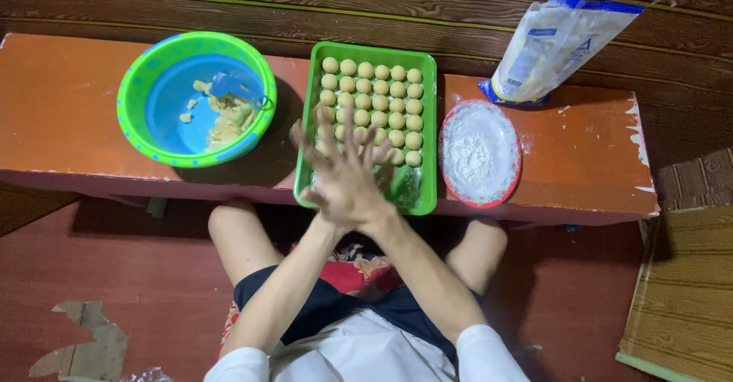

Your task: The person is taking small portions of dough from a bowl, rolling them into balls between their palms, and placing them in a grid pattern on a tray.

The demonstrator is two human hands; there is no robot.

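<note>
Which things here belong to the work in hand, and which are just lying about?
In use:
left hand and right hand, pressed palm to palm
green tray of dough balls
bowl with leftover dough
plate of flour
flour bag

Lying about:
torn scrap on the floor
wooden board

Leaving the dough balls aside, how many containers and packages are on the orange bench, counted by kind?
bowl, green with blue inside: 1
green tray: 1
plate of white flour: 1
bag, white and blue: 1
Total: 4
</note>
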